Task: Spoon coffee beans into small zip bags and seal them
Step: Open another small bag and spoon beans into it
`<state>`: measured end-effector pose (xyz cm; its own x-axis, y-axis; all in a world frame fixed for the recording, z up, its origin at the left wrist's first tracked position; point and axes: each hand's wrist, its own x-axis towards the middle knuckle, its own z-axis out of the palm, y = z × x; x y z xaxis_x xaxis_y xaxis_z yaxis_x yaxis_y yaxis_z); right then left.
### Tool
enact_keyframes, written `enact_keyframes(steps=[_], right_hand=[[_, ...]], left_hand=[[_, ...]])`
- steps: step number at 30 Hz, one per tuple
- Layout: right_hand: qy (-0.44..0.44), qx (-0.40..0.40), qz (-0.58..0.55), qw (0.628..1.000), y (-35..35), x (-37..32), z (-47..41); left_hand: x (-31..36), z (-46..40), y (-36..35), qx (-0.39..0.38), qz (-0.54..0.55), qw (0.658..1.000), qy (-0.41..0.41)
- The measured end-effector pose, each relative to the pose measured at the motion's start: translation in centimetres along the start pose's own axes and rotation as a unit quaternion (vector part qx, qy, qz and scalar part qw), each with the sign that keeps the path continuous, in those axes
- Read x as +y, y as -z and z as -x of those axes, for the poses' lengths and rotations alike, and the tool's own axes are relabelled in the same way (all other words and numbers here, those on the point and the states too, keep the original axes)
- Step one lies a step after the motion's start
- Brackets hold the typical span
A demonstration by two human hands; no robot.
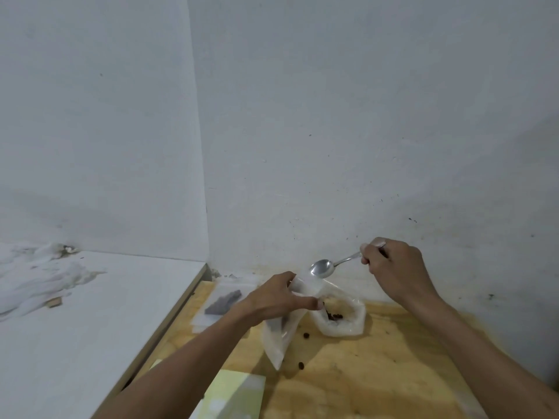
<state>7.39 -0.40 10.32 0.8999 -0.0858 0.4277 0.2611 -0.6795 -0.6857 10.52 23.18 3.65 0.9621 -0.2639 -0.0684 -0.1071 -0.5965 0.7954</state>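
The zip bag (282, 325) is gripped upright by the left hand (279, 297), mouth kept open beneath the empty spoon (323, 268) pinched in the right hand (393, 267).

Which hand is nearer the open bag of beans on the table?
Left hand: beside the bean bag, gripping the small bag. Right hand holds the spoon above it.

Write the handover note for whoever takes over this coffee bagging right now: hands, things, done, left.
Left hand grips the small clear zip bag near its open mouth, off the table.
Right hand holds the empty metal spoon just above that mouth.
The open clear plastic bag of coffee beans sits behind; stray beans lie on the wooden table.
Done: bag opened.
Left: filling, sealing.
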Motion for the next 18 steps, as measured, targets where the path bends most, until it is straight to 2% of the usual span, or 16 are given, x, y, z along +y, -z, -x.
enact_keyframes(steps=[3, 6, 11, 15, 18], right_hand=[[0.038, 0.026, 0.055, 0.997, 0.4, 1.0, 0.0], [0.101, 0.016, 0.167, 0.981, -0.1, 2.8, 1.2], [0.293, -0.003, 0.361, 0.885, -2.7, 7.0, 3.9], [0.360, 0.013, 0.386, 0.849, -3.8, 8.5, 5.2], [0.393, -0.024, 0.399, 0.828, -4.7, 9.5, 6.3]], left_hand=[[-0.2, -0.1, 0.1, 0.030, 0.012, 0.999, 0.017], [-0.4, -0.2, 0.4, 0.053, 0.049, 0.997, 0.031], [-0.5, -0.3, 0.1, 0.060, 0.106, 0.992, 0.029], [-0.5, -0.3, -0.1, 0.057, 0.102, 0.993, 0.024], [-0.5, -0.3, 0.0, 0.055, 0.106, 0.993, 0.023]])
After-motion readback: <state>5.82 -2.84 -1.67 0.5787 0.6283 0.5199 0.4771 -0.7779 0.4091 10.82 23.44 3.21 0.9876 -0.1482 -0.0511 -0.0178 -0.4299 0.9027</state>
